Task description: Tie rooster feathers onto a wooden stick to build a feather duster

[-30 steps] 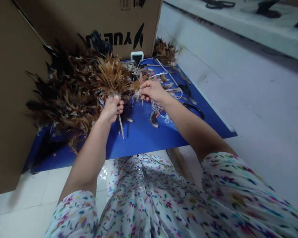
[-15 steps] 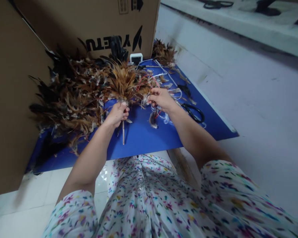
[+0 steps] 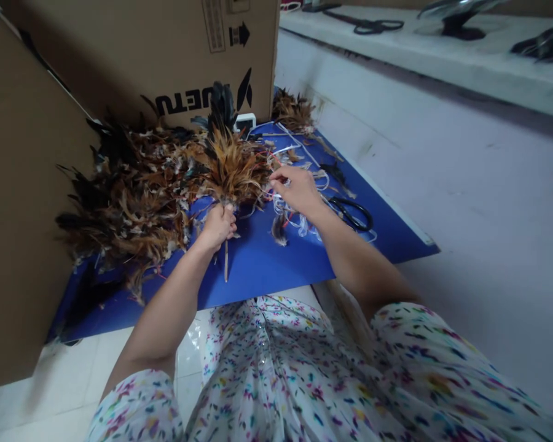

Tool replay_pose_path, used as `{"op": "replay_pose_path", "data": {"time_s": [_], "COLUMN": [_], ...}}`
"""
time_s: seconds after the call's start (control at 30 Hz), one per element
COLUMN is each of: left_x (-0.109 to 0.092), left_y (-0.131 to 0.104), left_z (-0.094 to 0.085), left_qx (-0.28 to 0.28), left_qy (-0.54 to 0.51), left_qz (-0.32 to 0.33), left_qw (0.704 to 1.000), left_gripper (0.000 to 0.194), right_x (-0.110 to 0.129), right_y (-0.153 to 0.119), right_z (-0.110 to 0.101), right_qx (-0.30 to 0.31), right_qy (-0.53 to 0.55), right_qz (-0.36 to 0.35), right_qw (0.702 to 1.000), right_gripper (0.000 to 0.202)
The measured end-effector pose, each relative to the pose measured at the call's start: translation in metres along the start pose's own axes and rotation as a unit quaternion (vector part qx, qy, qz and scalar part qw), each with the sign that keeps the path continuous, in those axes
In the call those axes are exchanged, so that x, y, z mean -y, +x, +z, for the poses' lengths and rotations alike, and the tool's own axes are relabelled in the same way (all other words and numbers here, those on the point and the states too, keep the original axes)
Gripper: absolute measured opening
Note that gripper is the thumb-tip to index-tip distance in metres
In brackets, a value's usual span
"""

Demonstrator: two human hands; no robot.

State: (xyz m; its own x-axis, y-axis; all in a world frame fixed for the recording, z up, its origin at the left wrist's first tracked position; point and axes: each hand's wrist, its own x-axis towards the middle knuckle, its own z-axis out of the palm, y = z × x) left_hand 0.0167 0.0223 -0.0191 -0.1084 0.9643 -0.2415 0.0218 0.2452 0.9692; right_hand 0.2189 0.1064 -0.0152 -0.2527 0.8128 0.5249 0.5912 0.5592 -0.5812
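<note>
My left hand [image 3: 219,227] is closed round the base of a feather duster [image 3: 233,162], a bushy bunch of brown feathers with dark ones at its tip. Its thin stick [image 3: 226,264] sticks out below my fist. My right hand [image 3: 297,187] is at the duster's right edge, thumb and fingers pinched together; what they hold is too small to make out. Under that hand lie tangled white and red strings [image 3: 303,226] and a loose grey feather [image 3: 279,230]. Black-handled scissors [image 3: 352,213] rest to the right.
A large feather heap [image 3: 138,190] covers the left of the blue table [image 3: 267,264]. Cardboard boxes [image 3: 120,55] stand behind and to the left. A small white-framed device [image 3: 246,121] and more feathers [image 3: 292,110] sit at the back. On the right is a wall ledge [image 3: 415,46] with more scissors [image 3: 373,26].
My right hand has come slightly closer to the duster, and the light feather tuft at its fingertips no longer shows. My left hand keeps its grip. The camera view has shifted a little.
</note>
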Motion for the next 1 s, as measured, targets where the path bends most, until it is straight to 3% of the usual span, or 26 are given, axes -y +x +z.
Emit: {"op": "replay_pose_path", "data": {"time_s": [0.1, 0.23, 0.43, 0.67, 0.87, 1.0], "left_x": [-0.002, -0.003, -0.004, -0.005, -0.007, -0.007], "left_y": [-0.001, 0.000, 0.001, -0.001, -0.003, -0.002], "left_z": [-0.001, -0.002, -0.002, -0.001, 0.000, 0.000], "left_qx": [0.008, 0.007, -0.001, 0.000, 0.010, 0.011], "left_qy": [-0.003, -0.012, -0.026, -0.015, -0.024, -0.023], "left_qz": [0.003, 0.009, 0.008, 0.006, -0.002, -0.003], "left_qw": [1.000, 1.000, 1.000, 1.000, 1.000, 1.000], "left_gripper": [0.023, 0.028, 0.030, 0.024, 0.022, 0.020], "right_x": [-0.002, -0.022, -0.050, -0.049, -0.052, -0.046], "right_y": [0.002, -0.006, -0.045, -0.075, -0.075, -0.078], "right_z": [-0.027, -0.067, -0.104, -0.102, -0.092, -0.088], "right_qx": [-0.023, -0.025, 0.075, 0.160, 0.148, 0.109], "right_qy": [0.031, -0.010, -0.082, -0.147, -0.190, -0.157], "right_qz": [0.034, 0.061, 0.119, 0.124, 0.114, 0.099], "right_qw": [0.999, 0.998, 0.987, 0.968, 0.964, 0.976], "right_gripper": [0.015, 0.019, 0.015, 0.005, 0.009, 0.014]}}
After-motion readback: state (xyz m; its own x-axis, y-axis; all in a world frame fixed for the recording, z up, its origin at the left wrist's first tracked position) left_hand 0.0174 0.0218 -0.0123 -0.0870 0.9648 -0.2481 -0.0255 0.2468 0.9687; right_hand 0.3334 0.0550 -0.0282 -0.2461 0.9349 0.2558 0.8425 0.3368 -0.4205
